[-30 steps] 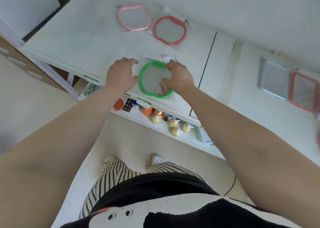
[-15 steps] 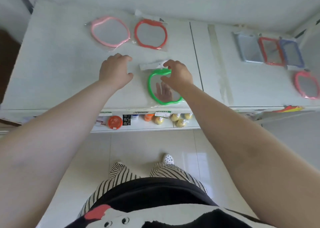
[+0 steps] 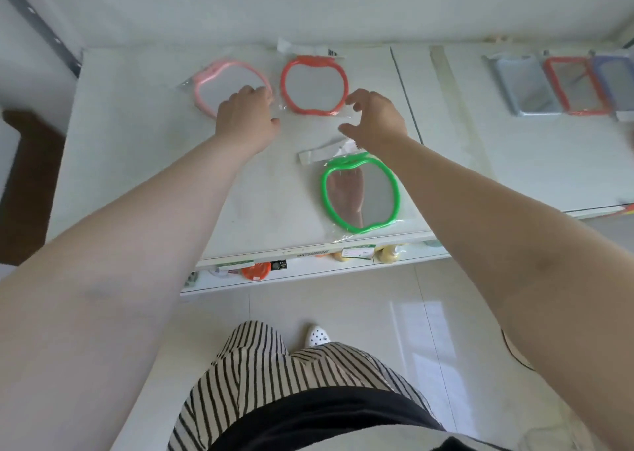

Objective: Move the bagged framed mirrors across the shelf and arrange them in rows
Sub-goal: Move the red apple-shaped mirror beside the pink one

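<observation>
A green apple-shaped mirror (image 3: 361, 195) in a clear bag lies flat near the front edge of the white shelf top (image 3: 137, 162), with nothing holding it. Behind it lie a pink-framed bagged mirror (image 3: 219, 83) and a red-framed one (image 3: 314, 85), side by side. My left hand (image 3: 245, 116) hovers over the pink mirror's right edge, fingers curled loosely and holding nothing. My right hand (image 3: 374, 117) hangs just right of the red mirror and above the green one's bag flap, fingers spread and empty.
At the far right lie rectangular bagged mirrors: a grey-blue one (image 3: 525, 86), a red one (image 3: 576, 85) and a lilac one (image 3: 617, 83). A lower shelf (image 3: 308, 272) under the front edge holds small bottles and an orange lid. My striped trousers and the tiled floor fill the foreground.
My right hand has let go of the green mirror and moved back toward the red one. My left hand has also reached farther back, onto the pink mirror's edge. The green mirror stays put.
</observation>
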### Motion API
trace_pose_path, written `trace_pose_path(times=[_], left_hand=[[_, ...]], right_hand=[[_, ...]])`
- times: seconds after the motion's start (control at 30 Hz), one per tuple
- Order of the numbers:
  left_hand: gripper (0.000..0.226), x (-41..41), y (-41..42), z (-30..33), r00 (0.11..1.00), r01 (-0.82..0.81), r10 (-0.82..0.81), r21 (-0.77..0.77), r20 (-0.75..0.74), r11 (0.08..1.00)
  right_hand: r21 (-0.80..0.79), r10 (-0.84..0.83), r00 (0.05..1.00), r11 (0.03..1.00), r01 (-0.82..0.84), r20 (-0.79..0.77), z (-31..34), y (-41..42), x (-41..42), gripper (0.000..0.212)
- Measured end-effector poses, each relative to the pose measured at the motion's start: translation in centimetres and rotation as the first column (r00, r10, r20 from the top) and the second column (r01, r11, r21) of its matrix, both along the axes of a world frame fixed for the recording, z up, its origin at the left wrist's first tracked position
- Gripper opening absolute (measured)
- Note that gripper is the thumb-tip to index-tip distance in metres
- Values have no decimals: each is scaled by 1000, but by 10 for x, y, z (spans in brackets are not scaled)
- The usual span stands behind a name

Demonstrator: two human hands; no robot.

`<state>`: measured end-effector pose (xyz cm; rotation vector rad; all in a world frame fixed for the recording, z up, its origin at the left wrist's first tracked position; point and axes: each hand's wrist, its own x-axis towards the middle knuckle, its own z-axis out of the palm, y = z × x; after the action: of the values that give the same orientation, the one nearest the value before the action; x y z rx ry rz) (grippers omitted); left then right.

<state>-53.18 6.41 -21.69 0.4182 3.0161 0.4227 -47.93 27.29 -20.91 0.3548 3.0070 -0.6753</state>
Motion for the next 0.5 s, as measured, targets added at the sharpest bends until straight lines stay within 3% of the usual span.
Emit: trace_pose_path(times=[0.3, 0.43, 0.5], left_hand=[[74, -90, 27, -52, 993, -75, 83, -95, 87, 993], [75, -108, 37, -79, 984, -87, 99, -91, 148, 992], [70, -111, 38, -91, 982, -92, 103, -76, 156, 993]], right_hand=[[-109, -229, 973, 967, 230, 27, -46, 13, -67, 59], [-73, -334, 941, 939, 337, 55, -77, 19, -93, 43], [-60, -377, 925, 923, 380, 54, -88, 16, -102, 48]])
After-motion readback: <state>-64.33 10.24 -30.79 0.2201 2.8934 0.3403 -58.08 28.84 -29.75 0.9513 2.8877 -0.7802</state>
